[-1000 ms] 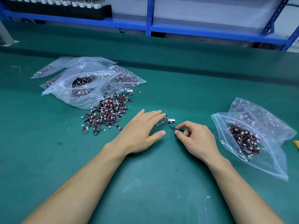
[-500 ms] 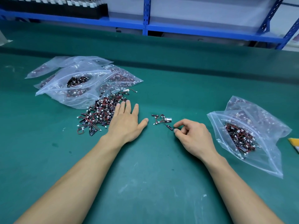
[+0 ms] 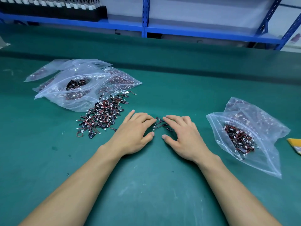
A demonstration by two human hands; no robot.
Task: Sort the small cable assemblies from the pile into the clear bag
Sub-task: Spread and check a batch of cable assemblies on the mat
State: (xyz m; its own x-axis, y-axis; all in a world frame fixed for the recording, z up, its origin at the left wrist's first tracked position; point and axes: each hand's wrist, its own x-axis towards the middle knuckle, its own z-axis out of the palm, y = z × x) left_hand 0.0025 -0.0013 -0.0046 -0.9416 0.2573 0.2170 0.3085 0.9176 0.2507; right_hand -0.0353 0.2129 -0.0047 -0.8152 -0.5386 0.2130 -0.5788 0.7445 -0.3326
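Small black-and-red cable assemblies [image 3: 160, 125] between two hands on a green desk [image 3: 154, 185].
Fingers loosely spread, left hand [image 3: 135, 133] and right hand [image 3: 184, 137] flank them, gripping nothing.

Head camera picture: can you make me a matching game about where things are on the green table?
Things:
1. loose pile of cable assemblies
2. small bunch of cable assemblies
3. clear bag
4. yellow thing

Places:
A. between the fingertips of the left hand and the right hand
B. at the picture's right edge
C. just right of the right hand
D. left of the left hand

Pairs: 1-D, 2-A, 3-C, 4-B.
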